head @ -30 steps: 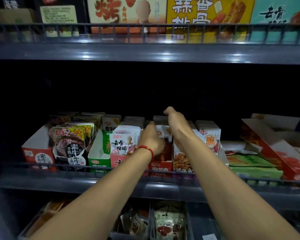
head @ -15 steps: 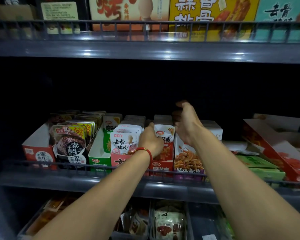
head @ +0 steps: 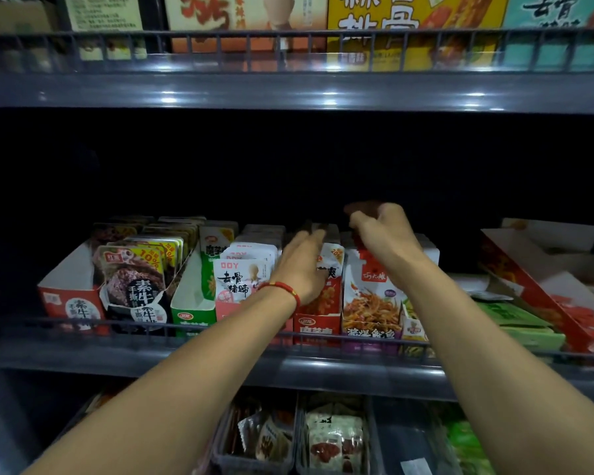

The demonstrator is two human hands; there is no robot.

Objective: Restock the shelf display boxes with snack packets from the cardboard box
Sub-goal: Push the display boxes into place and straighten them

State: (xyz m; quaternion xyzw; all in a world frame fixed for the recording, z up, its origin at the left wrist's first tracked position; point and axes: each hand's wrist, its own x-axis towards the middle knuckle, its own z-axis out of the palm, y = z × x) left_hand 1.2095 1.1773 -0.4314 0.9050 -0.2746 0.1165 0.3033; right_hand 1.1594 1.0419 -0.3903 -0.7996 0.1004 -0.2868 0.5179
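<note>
Left hand [head: 304, 265] with flat fingers on red packets, right hand [head: 383, 234] grip pinching something dark, unclear, white packet [head: 242, 279] reads "DDY", yellow packets [head: 151, 257] "10%".

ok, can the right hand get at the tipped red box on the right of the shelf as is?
Probably yes. The right hand hangs above the middle packets, and the red box lies open further right on the same shelf with nothing tall between them.

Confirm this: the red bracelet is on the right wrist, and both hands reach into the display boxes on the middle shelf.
Not quite. The head view shows the red bracelet on the wrist of the left hand, not of the right hand. Both hands do reach into the display boxes on the middle shelf.
</note>
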